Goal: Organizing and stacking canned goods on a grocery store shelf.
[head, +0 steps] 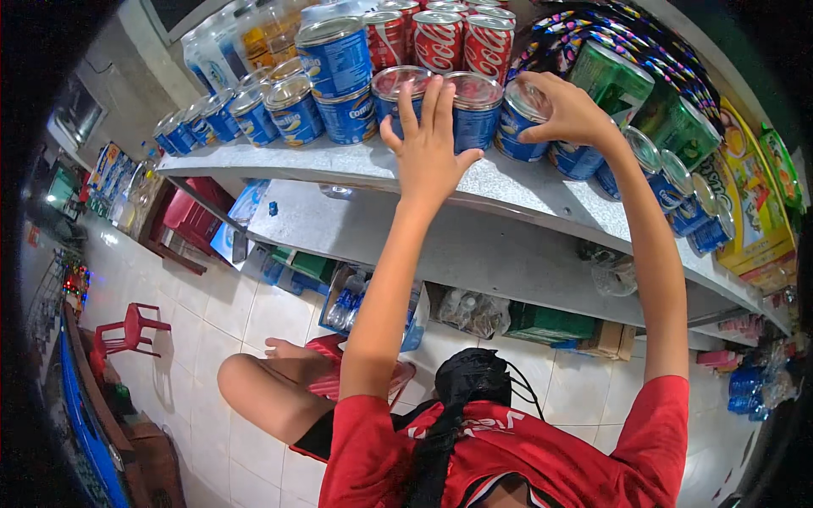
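Observation:
A row of blue tin cans with clear lids lines the front of a grey metal shelf (356,162). My left hand (432,140) rests spread over two neighbouring cans, its fingertips at their lids; one is the blue can (477,120) on its right. With thumb and fingers my right hand (559,114) grips the blue can (517,136) beside that one, which stands upright on the shelf. Left of my left hand, a blue can (333,57) is stacked on another (346,117). Several red Coca-Cola cans (438,41) stand behind the row.
Green cans (603,82) in wrap and a yellow carton (749,197) stand at the right, bottles (254,38) at the back left. Below is a lower shelf (483,241) with boxes and plastic-wrapped goods under it. A red plastic chair (130,330) stands on the tiled floor.

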A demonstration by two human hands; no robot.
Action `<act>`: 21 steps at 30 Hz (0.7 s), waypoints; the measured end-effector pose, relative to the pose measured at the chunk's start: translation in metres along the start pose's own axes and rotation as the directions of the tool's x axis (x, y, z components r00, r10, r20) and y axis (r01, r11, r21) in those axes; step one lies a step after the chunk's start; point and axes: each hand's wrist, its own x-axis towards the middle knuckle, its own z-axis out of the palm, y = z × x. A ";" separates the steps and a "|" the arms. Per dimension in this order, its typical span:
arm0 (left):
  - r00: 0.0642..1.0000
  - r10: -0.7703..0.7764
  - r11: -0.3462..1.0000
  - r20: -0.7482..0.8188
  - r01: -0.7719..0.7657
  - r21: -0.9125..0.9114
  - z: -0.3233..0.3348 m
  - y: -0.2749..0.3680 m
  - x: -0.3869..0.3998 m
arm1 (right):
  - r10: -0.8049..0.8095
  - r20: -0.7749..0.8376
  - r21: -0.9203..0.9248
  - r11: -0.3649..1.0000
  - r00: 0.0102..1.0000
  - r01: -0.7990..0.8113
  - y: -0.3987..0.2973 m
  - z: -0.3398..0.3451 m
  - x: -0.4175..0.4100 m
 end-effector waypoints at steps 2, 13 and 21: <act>1.000 0.013 1.000 -0.003 -0.013 0.001 0.000 -0.002 -0.001 | 0.007 0.022 0.026 1.000 1.000 -0.007 0.000 0.000 0.000; 1.000 0.005 1.000 0.013 -0.004 -0.017 -0.002 -0.001 0.001 | 0.048 0.066 0.085 0.995 0.997 -0.053 -0.003 -0.006 -0.001; 0.999 -0.007 1.000 0.033 0.007 -0.008 -0.001 -0.001 -0.001 | 0.072 0.124 0.024 0.997 0.990 -0.075 -0.010 -0.004 -0.004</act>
